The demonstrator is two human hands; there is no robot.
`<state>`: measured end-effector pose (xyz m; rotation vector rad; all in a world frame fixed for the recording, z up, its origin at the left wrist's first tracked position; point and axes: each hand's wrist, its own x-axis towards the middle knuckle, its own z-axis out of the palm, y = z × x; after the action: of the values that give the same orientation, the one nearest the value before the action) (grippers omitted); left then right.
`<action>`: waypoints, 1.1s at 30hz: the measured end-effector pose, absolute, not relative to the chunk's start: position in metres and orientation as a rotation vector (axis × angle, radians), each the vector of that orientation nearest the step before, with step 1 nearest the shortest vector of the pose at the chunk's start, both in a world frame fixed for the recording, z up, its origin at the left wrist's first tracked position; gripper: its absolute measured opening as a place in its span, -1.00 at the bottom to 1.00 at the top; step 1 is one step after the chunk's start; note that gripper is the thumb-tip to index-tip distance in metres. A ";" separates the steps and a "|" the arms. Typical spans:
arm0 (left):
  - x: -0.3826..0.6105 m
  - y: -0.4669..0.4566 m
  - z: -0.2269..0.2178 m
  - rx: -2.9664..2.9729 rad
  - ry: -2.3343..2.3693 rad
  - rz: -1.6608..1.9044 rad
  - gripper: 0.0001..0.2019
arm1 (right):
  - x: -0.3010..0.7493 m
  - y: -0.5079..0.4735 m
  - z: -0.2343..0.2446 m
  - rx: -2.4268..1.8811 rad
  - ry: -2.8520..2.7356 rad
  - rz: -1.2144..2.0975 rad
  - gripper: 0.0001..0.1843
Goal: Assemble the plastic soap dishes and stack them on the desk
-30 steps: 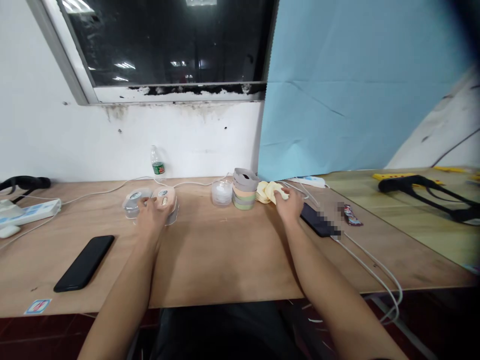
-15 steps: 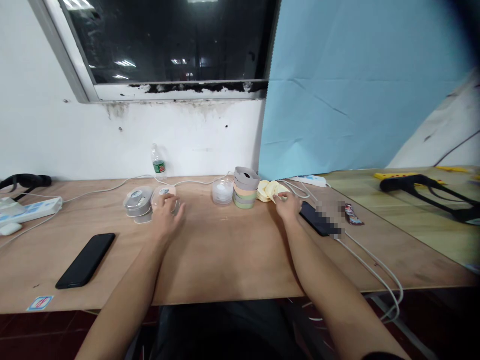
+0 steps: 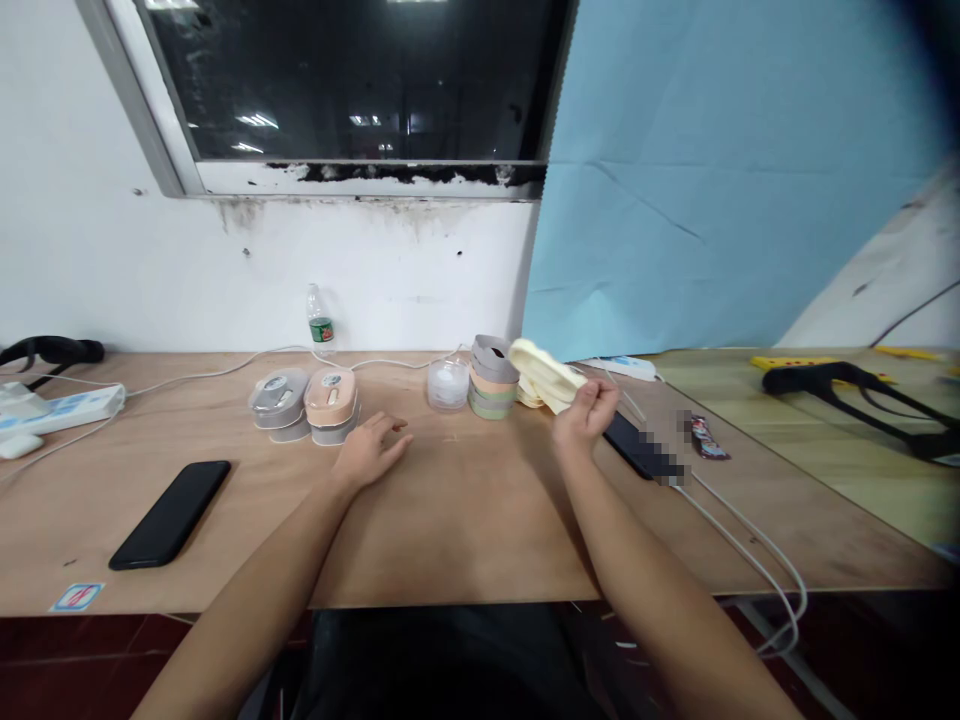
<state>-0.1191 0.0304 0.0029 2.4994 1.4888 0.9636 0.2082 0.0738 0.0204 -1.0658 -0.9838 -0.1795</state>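
Observation:
My right hand [image 3: 586, 415] grips a pale yellow shallow plastic piece [image 3: 546, 368], tilted above the table; its exact kind is unclear. Behind it lie more pale yellow pieces [image 3: 528, 392], partly hidden. My left hand [image 3: 372, 448] hovers at the table, fingers apart and holding nothing. Just left of that hand stands a small lidded container with a peach top [image 3: 331, 396] over a grey base. Beside it is a similar grey container [image 3: 278, 397]. Between the hands sit clear plastic pieces [image 3: 448, 385] and a stack of grey, peach and green rings [image 3: 492, 388].
A black phone [image 3: 171, 515] lies at left, another dark phone [image 3: 637, 443] beside my right wrist. Near the wall is a plastic bottle [image 3: 319, 322]. A power strip [image 3: 71, 408], white cables [image 3: 750, 535], a snack wrapper [image 3: 707, 438] and black headgear [image 3: 847, 385] also lie around.
My right hand has lifted a pale yellow piece off the pile. My left hand has moved right and toward me, away from the peach container, which now shows fully.

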 end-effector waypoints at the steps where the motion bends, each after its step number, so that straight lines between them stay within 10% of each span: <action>1: -0.119 0.030 0.003 2.487 1.494 0.955 -0.66 | 0.200 0.070 0.019 -1.045 -1.036 -0.115 -0.60; 8: -0.111 0.023 0.008 2.449 1.444 0.846 -0.43 | 0.141 0.053 -0.008 -0.978 -1.514 0.347 -0.66; 11: -0.107 0.022 0.008 2.502 1.352 0.783 -0.65 | 0.129 0.046 -0.010 -0.940 -1.785 0.520 -0.69; 21: -0.121 0.043 -0.008 2.283 1.749 0.919 -0.78 | 0.189 0.089 0.013 -1.303 -1.549 -0.222 -0.51; 33: -0.124 0.049 -0.016 2.220 1.760 0.866 -0.78 | 0.188 0.099 0.009 -1.233 -1.665 -0.169 -0.72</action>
<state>-0.1240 0.0494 -0.0160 2.2197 1.7596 0.8664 0.1880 0.0986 0.0094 -1.2327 -1.6655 -0.1687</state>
